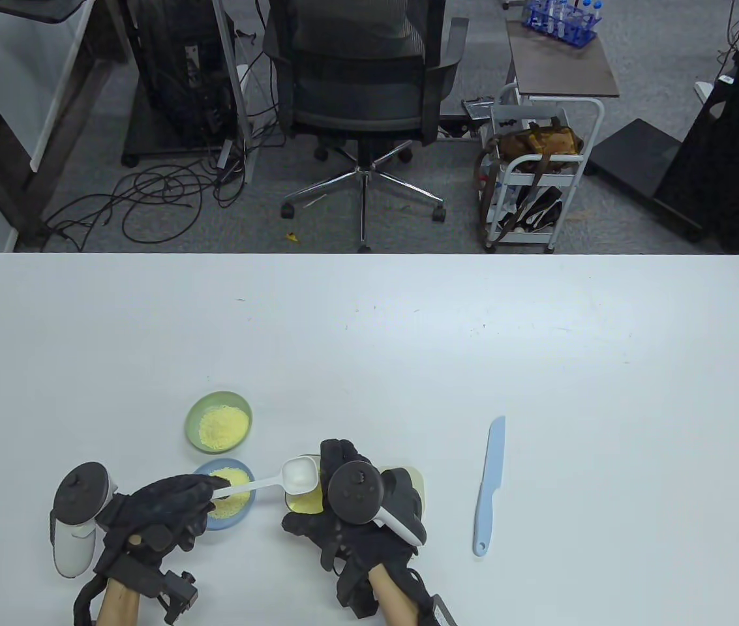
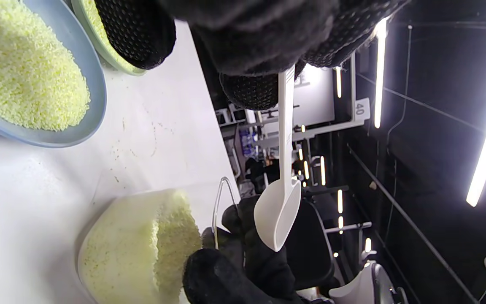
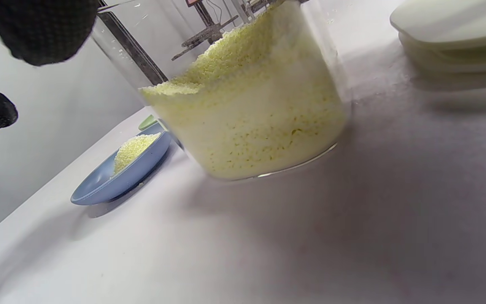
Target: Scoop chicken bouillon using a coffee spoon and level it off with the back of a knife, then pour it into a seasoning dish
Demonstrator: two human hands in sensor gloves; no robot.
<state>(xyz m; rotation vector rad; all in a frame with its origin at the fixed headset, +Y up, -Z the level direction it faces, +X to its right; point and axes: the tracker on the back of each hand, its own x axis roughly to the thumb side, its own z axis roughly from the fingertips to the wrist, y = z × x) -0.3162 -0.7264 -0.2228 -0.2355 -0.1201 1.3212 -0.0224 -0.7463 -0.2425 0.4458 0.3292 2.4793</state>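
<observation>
The white worktop [image 1: 539, 339] sits in a lab-like room, with an office chair and a small cart on the grey floor behind it. Nearest the person, the left hand [image 1: 160, 508] pinches the handle of the white coffee spoon [image 1: 278, 479]; its grip is narrow and closed on the handle, and the empty bowl of the spoon hangs over the mouth of the glass jar of chicken bouillon [image 3: 247, 109]. The right hand [image 1: 349, 515] curls round that jar and steadies it, tipped toward the spoon. The jar's lid [image 3: 458, 38] lies just beside it.

Under the left fingers sits the blue seasoning dish [image 1: 229, 499], already holding granules; just beyond it the green dish [image 1: 219, 422] holds more. The pale blue knife [image 1: 490, 486] lies well apart to the right, untouched.

The risks, as I judge them: the tilted jar is nearly full, so a hard dig could push granules over the rim. The right hand must release the jar to fetch the knife, and a heaped spoon could shed powder while waiting.
</observation>
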